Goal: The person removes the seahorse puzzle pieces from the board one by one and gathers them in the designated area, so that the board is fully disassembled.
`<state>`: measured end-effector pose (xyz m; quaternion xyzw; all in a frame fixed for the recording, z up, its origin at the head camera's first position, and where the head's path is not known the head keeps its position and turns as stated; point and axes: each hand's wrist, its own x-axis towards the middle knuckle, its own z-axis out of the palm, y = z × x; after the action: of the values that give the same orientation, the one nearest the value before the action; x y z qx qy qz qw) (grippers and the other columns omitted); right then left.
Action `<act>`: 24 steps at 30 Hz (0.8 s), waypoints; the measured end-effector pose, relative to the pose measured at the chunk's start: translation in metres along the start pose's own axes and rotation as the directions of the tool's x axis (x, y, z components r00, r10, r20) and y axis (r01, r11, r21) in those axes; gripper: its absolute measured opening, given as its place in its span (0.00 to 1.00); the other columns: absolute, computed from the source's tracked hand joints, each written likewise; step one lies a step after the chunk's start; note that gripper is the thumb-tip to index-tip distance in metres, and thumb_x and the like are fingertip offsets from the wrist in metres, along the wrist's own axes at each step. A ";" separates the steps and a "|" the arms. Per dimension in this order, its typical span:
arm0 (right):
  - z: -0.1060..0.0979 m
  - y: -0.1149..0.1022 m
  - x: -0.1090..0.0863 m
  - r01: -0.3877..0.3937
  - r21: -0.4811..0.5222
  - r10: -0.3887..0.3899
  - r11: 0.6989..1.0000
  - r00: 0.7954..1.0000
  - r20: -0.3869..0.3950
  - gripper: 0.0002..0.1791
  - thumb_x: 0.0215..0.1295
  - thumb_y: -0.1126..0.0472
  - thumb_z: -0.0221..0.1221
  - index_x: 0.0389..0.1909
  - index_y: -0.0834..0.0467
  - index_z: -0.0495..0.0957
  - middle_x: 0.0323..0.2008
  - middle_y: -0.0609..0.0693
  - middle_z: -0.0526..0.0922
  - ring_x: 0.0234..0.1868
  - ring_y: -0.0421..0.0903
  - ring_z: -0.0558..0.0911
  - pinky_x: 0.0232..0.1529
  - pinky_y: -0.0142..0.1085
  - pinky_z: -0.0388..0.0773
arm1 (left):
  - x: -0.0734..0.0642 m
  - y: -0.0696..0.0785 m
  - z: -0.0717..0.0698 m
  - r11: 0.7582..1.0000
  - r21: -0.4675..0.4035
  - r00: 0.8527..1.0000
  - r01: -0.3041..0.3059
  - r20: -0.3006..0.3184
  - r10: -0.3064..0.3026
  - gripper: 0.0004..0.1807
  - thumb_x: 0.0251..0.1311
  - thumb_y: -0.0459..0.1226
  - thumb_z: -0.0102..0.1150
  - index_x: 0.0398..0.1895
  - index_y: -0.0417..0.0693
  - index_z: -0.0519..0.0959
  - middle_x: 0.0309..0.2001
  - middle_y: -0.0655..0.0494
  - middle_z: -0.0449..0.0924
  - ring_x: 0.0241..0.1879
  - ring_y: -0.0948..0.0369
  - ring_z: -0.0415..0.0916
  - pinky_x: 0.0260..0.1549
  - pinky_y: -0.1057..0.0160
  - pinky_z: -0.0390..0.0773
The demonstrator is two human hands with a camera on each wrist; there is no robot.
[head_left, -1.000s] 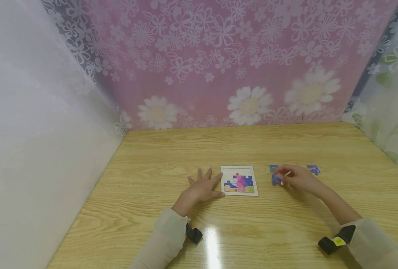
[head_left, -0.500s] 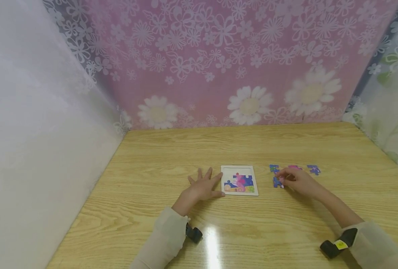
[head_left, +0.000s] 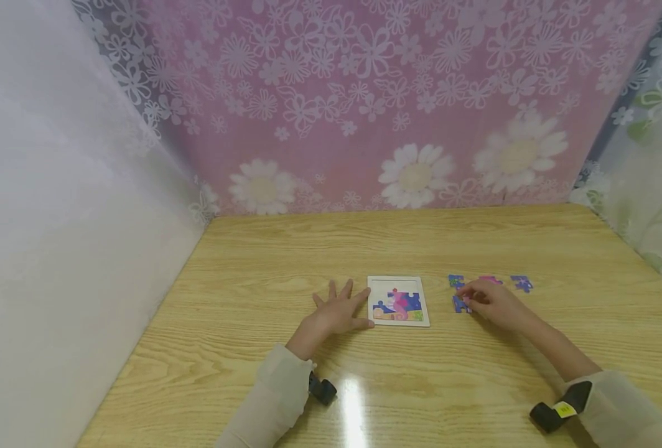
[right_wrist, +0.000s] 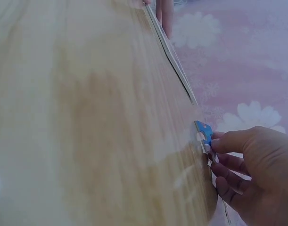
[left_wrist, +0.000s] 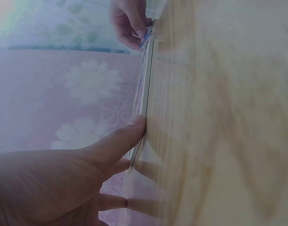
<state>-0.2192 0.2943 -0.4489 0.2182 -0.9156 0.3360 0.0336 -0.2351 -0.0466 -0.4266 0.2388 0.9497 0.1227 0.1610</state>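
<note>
My right hand (head_left: 499,305) pinches a blue puzzle piece (head_left: 460,305) between thumb and fingers, low over the table or touching it; I cannot tell which. In the right wrist view the same puzzle piece (right_wrist: 203,130) is tilted up on its edge. To its left lies a white square puzzle tray (head_left: 381,288), its lower part filled with joined pieces showing a pink figure on blue. The upper part of the tray is bare. My left hand (head_left: 333,313) lies with fingers spread, thumb and index finger touching the tray's left edge.
A blue-green puzzle piece (head_left: 455,281) lies just beyond the held one. Behind my right hand are a pink piece (head_left: 491,279), partly covered, and a blue piece (head_left: 522,283). The wooden table (head_left: 264,261) meets a floral curtain (head_left: 331,124) at the back.
My right hand has shifted slightly toward me, and the pink piece behind it has come into view. The pinched piece has turned a little. My left hand and the tray stay put.
</note>
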 end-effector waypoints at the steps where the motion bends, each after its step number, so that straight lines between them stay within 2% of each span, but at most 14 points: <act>1: 0.000 0.000 0.000 -0.002 -0.003 0.002 1.000 1.000 -0.001 0.09 0.59 0.74 0.57 0.41 0.65 0.78 0.33 0.49 0.76 0.34 0.45 0.75 0.30 0.32 0.74 | 0.000 0.000 0.000 1.000 0.000 1.000 -0.001 0.000 0.001 0.41 0.57 0.60 0.50 0.72 0.60 0.51 0.71 0.44 0.39 0.65 0.35 0.29 0.50 0.26 0.37; 11: 0.005 -0.002 0.001 -0.017 -0.075 0.017 0.997 1.000 -0.007 0.10 0.57 0.75 0.56 0.39 0.64 0.78 0.31 0.48 0.74 0.29 0.40 0.70 0.28 0.32 0.70 | -0.002 0.002 -0.003 1.000 -0.010 1.000 0.000 0.001 0.000 0.41 0.57 0.59 0.51 0.72 0.60 0.52 0.71 0.44 0.39 0.65 0.35 0.29 0.50 0.27 0.37; 24: 0.005 -0.008 -0.001 -0.001 -0.065 0.000 0.998 1.000 -0.018 0.09 0.58 0.75 0.57 0.39 0.63 0.78 0.34 0.49 0.75 0.32 0.43 0.71 0.31 0.34 0.70 | -0.002 0.002 -0.001 1.000 -0.006 1.000 0.000 -0.006 0.000 0.41 0.57 0.59 0.51 0.72 0.60 0.52 0.71 0.44 0.39 0.65 0.35 0.30 0.50 0.27 0.37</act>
<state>-0.2148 0.2861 -0.4478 0.2138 -0.9257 0.3081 0.0487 -0.2327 -0.0462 -0.4245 0.2381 0.9498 0.1265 0.1588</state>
